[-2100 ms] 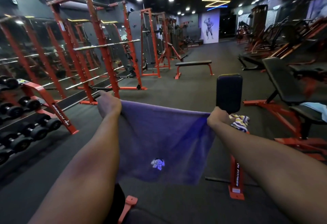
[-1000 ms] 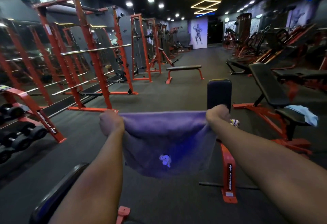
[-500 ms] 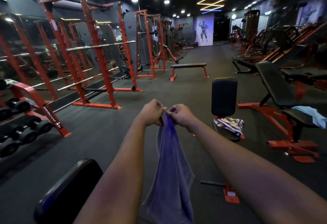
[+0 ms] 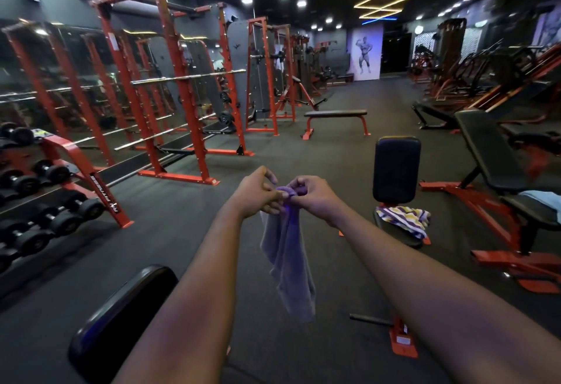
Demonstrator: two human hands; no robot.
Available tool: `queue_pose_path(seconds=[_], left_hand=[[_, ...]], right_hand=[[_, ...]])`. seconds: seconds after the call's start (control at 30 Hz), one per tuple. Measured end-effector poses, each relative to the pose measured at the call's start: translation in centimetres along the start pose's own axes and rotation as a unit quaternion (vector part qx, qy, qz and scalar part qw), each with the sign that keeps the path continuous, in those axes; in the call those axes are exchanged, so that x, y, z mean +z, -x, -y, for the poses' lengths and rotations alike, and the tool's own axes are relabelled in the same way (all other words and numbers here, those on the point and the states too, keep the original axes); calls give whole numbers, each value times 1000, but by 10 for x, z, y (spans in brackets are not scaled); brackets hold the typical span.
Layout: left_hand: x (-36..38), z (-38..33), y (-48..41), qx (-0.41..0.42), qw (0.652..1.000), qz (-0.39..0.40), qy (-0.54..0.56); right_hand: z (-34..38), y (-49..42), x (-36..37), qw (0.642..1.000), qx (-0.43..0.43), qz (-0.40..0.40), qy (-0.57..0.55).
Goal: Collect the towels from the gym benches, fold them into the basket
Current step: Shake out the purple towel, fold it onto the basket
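A purple towel (image 4: pixel 288 262) hangs folded in half lengthwise in front of me. Its top corners are pinched together between my left hand (image 4: pixel 258 192) and my right hand (image 4: pixel 312 198), which meet at chest height. A striped yellow, purple and white towel (image 4: pixel 403 219) lies on the seat of the upright bench (image 4: pixel 396 171) just right of my hands. A light blue towel (image 4: pixel 543 201) rests on the seat of the incline bench (image 4: pixel 491 156) at the right edge. No basket is in view.
A black bench pad (image 4: pixel 121 323) sits near me at lower left. A dumbbell rack (image 4: pixel 45 195) stands at left, red squat racks (image 4: pixel 170 95) behind it. A flat bench (image 4: pixel 335 119) stands farther ahead on the dark rubber floor.
My hands came together from spread apart, bringing the towel's two top corners together, so the purple towel now hangs folded in half instead of stretched wide.
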State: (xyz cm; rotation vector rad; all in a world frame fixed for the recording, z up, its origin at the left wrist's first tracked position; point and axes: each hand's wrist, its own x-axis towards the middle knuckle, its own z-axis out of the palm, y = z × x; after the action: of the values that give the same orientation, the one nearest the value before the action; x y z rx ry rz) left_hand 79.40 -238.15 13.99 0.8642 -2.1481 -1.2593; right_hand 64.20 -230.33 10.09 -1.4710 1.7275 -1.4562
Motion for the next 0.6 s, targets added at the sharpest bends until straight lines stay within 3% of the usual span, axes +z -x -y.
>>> queue_pose_path(seconds=[0.1,0.23,0.3,0.47,0.6], left_hand=[[-8,11,3,22,997,-18,-65],[-14,37,13,-84,972,147,-163],[-19,57,17,-108,953,180,-218],[-54,96,34,-110,933,74,-335],[-71,123,49,-175,906,-52,-383]], right_hand=[[8,-1,-4,999,-24,-24,-8],[21,0,-20,996,-13,73,-57],[25,-1,-25,992,-3,105,-71],[-9,-10,-15,996,71,57,19],[-41,-2,18,983,148,51,95]])
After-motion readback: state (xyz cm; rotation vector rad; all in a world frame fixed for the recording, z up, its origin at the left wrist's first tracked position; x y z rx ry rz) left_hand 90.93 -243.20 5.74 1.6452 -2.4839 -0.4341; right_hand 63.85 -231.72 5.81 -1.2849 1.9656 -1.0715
